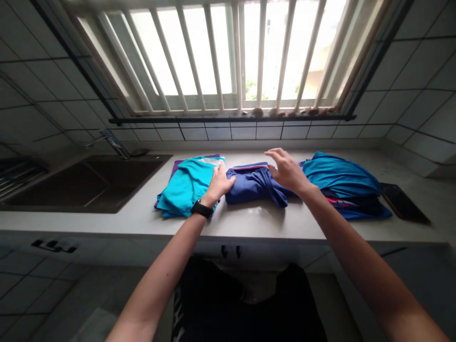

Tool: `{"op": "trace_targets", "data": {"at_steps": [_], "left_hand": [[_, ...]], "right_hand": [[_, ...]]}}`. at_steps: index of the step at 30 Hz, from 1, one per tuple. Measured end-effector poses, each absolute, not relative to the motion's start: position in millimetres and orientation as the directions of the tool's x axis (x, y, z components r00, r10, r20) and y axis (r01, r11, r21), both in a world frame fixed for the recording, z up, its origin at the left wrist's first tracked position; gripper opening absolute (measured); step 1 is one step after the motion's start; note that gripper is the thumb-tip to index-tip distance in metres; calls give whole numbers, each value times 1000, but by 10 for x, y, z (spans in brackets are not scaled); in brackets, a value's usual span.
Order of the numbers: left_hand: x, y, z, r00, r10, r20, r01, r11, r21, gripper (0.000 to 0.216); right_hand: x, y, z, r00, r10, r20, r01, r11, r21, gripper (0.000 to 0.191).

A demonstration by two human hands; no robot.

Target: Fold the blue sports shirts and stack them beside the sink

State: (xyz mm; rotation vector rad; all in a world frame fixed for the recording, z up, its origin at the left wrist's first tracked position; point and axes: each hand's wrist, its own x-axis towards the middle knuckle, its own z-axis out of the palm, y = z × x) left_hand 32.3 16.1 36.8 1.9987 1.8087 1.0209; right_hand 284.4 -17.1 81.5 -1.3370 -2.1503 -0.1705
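A folded dark blue garment (249, 184) lies in the middle of a pale countertop (256, 221). My left hand (218, 184), with a black watch on the wrist, rests at the garment's left edge, its fingers lying flat between the garment and a folded turquoise garment (187, 185). My right hand (287, 170) hovers over the right part of the dark blue garment with fingers spread and slightly curled, holding nothing. The turquoise garment sits on top of a purple one (175, 167).
A pile of turquoise and dark blue clothes (342, 183) lies on the right. Beyond it is a dark flat phone-like slab (402, 202). A dark sink (92, 183) with a tap (116, 142) is at the left. A barred window (228, 57) faces me.
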Motion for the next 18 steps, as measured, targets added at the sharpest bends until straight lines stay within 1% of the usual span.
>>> {"op": "trace_targets", "data": {"at_steps": [1, 3, 4, 6, 9, 11, 13, 15, 16, 18], "left_hand": [[331, 123, 278, 109, 929, 354, 800, -293, 523, 62], [355, 52, 99, 359, 866, 348, 794, -479, 374, 48], [368, 27, 21, 444, 837, 319, 782, -536, 319, 46], [389, -3, -90, 521, 813, 259, 782, -577, 236, 47], [421, -15, -87, 526, 822, 221, 815, -561, 144, 49], [473, -16, 9, 479, 856, 195, 855, -505, 119, 46], [564, -11, 116, 408, 886, 220, 890, -440, 122, 44], [677, 3, 174, 388, 888, 246, 891, -430, 148, 47], [732, 12, 176, 392, 890, 233, 885, -434, 168, 51], [818, 30, 133, 394, 907, 148, 884, -419, 208, 57]], "right_hand": [[2795, -216, 677, -392, 777, 492, 820, 538, -197, 52], [2751, -270, 389, -481, 815, 322, 805, 557, -207, 58], [2757, -274, 258, -492, 839, 233, 817, 538, -209, 60], [2811, -244, 67, -490, 864, 116, 838, 504, -210, 63], [2916, -171, 9, -477, 875, 84, 851, 483, -204, 61], [2932, -150, 79, -447, 890, 90, 871, 456, -183, 56], [2881, -158, 154, -397, 907, 139, 894, 417, -166, 52], [2790, -175, 178, -351, 921, 171, 909, 379, -173, 54], [2746, -179, 168, -333, 930, 154, 915, 358, -184, 56], [2697, -167, 117, -308, 949, 66, 926, 315, -209, 60]]}}
